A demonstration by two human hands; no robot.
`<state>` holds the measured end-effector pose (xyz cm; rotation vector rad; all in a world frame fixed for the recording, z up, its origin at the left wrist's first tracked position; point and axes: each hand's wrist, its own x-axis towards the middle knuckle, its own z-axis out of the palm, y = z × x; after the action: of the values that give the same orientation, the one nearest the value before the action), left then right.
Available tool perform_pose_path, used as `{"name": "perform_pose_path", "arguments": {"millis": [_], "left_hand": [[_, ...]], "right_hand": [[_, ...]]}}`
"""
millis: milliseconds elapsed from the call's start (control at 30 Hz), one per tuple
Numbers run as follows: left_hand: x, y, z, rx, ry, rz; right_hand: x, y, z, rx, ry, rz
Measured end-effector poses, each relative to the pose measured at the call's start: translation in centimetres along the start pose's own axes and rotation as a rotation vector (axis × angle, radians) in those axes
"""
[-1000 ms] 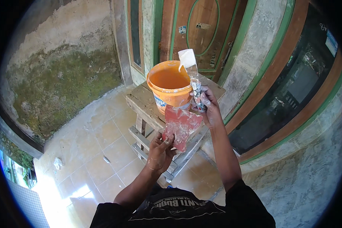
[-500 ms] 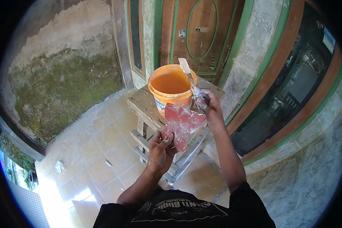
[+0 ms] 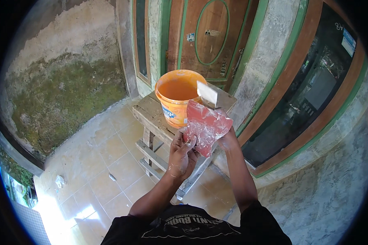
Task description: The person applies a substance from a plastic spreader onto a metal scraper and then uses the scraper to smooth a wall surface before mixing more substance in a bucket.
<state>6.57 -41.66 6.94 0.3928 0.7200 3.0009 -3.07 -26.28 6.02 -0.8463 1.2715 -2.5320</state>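
Bag (image 3: 205,125) now higher, before one bucket (image 3: 179,98)

One orange bucket (image 3: 179,97) on one wooden bench (image 3: 148,115); one red plastic bag (image 3: 205,126), one scraper (image 3: 207,94), two hands.

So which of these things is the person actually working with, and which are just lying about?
In use: red plastic bag, gripped by left hand and right hand; flat scraper blade; orange bucket; wooden bench.
Lying about: scrap of litter on the tiled floor; wooden door.
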Motion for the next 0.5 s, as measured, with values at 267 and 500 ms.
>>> {"name": "perform_pose_path", "arguments": {"millis": [267, 500], "left_hand": [[-0.9, -0.3, 1.4, 0.003, 0.055, -0.043], [-1.7, -0.4, 2.0, -0.019, -0.027, -0.099]], "right_hand": [[-3.4, -0.5, 0.4, -0.113, -0.029, -0.083], [-6.8, -1.8, 0.2, -0.408, 0.043, -0.165]]}}
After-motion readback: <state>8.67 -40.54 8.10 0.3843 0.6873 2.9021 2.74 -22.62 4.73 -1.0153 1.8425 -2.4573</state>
